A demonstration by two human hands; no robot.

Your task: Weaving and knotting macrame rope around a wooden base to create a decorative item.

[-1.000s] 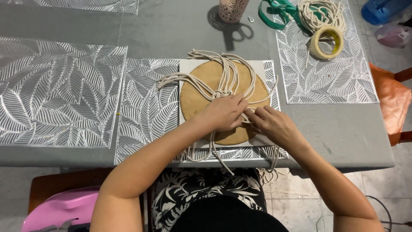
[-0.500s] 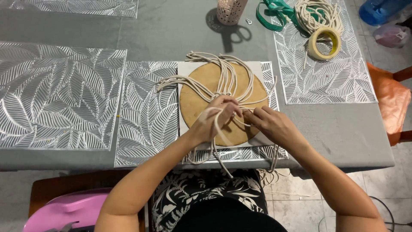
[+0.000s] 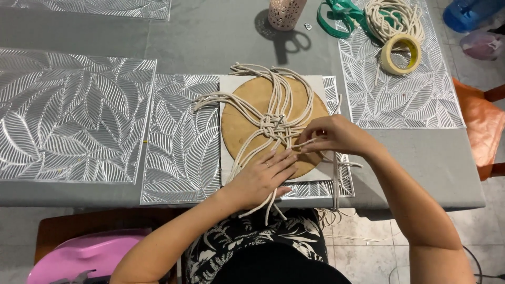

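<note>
Cords (image 3: 273,126) of cream rope lie woven into a knot at the centre of a round wooden board (image 3: 247,113) (set on a white sheet over a silver leaf-patterned placemat (image 3: 179,152)) on the grey surface (image 3: 210,37). Left hand (image 3: 263,176) rests flat, fingers extended, pressing strands at the board's near edge. Right hand (image 3: 334,137) pinches one strand beside the knot. Tape roll (image 3: 401,53) lies well apart.

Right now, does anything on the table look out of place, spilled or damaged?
Nothing looks spilled or damaged. The cream cords are woven on the round wooden board, with the left hand flat on their lower strands and the right hand pinching one. Some cord ends hang over the table edge.
</note>
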